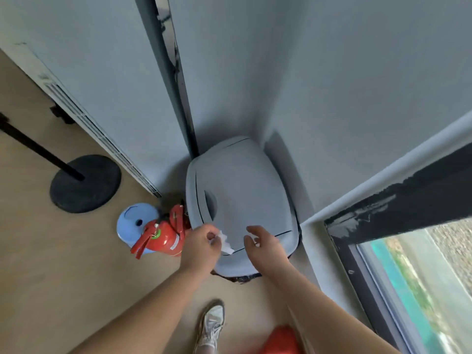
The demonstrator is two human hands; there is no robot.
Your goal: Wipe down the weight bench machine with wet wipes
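Observation:
My left hand pinches a crumpled white wet wipe just over the near edge of a grey lidded bin that stands in the room's corner. My right hand hovers beside it above the same edge of the lid, fingers loosely spread and holding nothing. The bin's lid is closed. No weight bench machine is in view.
Two red fire extinguishers stand left of the bin, with a blue round object behind them. A black post on a round base stands on the floor at left. A window runs along the right. My shoe is below.

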